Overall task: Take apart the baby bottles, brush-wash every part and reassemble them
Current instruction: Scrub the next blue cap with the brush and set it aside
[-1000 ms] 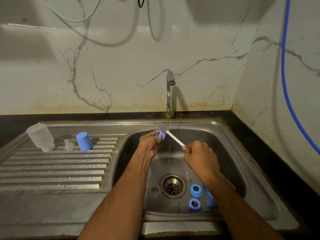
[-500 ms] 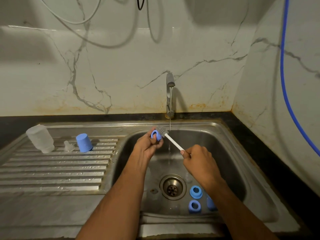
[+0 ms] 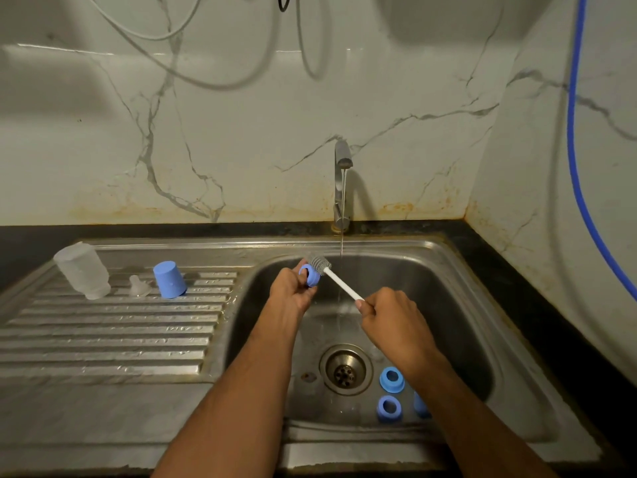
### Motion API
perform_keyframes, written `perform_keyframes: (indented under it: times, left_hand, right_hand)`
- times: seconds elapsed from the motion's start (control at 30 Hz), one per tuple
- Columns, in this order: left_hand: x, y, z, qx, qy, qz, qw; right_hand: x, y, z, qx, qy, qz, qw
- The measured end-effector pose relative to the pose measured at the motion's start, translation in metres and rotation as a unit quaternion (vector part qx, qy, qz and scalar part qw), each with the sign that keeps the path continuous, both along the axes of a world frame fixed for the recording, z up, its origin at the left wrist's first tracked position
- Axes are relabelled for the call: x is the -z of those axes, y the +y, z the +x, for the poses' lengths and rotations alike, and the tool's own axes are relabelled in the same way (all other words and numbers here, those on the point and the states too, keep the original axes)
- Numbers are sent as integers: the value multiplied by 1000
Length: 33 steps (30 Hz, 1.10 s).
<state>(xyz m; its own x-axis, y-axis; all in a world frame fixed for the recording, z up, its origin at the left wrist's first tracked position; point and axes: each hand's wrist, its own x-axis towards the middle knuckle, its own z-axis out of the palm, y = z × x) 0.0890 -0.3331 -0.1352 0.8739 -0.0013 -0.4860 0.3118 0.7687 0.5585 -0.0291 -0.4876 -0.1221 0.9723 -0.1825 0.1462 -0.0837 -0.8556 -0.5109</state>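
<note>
— What is held, and how?

— A blue collar ring (image 3: 311, 274) is pinched by the curled fingers of the left hand (image 3: 293, 294) over the sink basin (image 3: 448, 305). The white handle of a bottle brush (image 3: 339, 283) is gripped in the closed fist of the right hand (image 3: 389, 319), and its grey bristle head is pressed against the ring's far side.

— What is changed from a second ago?

— The ring and the brush head have been shifted left, clear of the thin water stream (image 3: 342, 236) from the tap (image 3: 343, 184); earlier the bristles were right under it. The stream is now seen just right of the bristles.

— And the other parts?

— Well left of the pinched ring, on the drainboard (image 3: 103, 339), a clear bottle (image 3: 82, 270), a clear teat (image 3: 139, 286) and a blue cap (image 3: 169, 279) are unmoved. Below the right hand, beside the drain (image 3: 345, 369), two more blue rings (image 3: 391, 378) are left lying, with a third blue piece half hidden by the forearm.
</note>
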Motion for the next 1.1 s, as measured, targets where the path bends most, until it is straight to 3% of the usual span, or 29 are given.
perform_keyframes:
  times: [0.13, 0.33, 0.53, 0.73, 0.9, 1.1]
  left_hand:
    - [3, 3, 7, -19, 7, 23, 1000]
    - [3, -9, 2, 0, 15, 60, 998]
    - [4, 4, 8, -21, 9, 45, 999]
    - [3, -8, 2, 22, 0, 28, 999]
    - [7, 3, 5, -19, 8, 10, 1000]
    - [1, -6, -1, 13, 11, 43, 999]
  right_hand:
    - [6, -5, -5, -7, 23, 5, 1000]
    - [-1, 1, 1, 8, -13, -1, 1000]
    - [5, -2, -6, -22, 30, -9, 999]
    - [-2, -2, 0, 2, -9, 6, 1000]
    - [3, 3, -3, -24, 26, -10, 999]
    - [1, -2, 1, 2, 7, -11, 1000]
